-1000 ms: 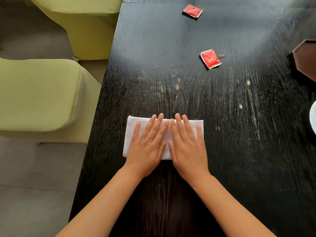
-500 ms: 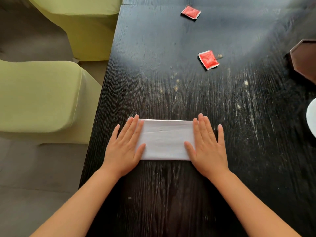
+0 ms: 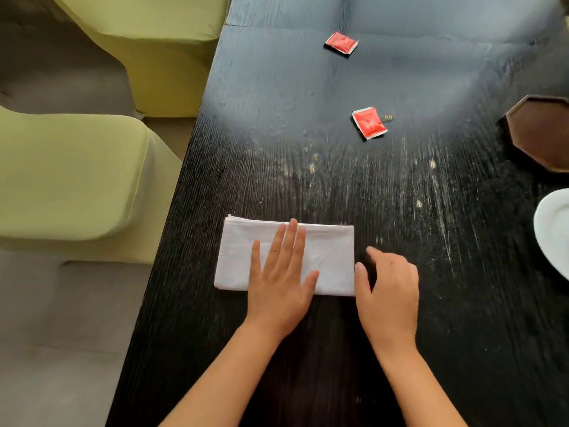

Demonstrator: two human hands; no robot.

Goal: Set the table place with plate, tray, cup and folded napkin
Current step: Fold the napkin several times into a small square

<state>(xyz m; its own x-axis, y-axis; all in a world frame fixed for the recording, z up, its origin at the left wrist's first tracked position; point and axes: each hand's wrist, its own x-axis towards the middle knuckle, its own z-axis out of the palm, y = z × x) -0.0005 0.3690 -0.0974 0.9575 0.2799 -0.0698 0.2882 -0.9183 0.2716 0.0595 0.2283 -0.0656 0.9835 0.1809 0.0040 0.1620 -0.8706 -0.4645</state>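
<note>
White cloth on a black grained table is easy to read, so use that contrast to check your edges. The napkin lies as a flat folded rectangle near the table's left edge, right in front of you. Your left hand is spread flat on it, fingers pointing away, pinning the middle. Your right hand sits just beside the napkin's right short edge, fingers loosely curled and thumb close to the cloth; looks like it's about to pinch that edge, but it's not holding anything that I can see. If you're going for another fold, I'd grab both layers at the right edge, bring it over to the left edge, and line up the corners before pressing down. Keep the left palm as the anchor so the stack doesn't skate on the slick wood, then slide it out as the flap comes over. The brown tray and the white plate are waiting well off to the right, partly cut off by the frame. I can't spot a cup anywhere. The two red packets farther up the table aren't in your way.
</note>
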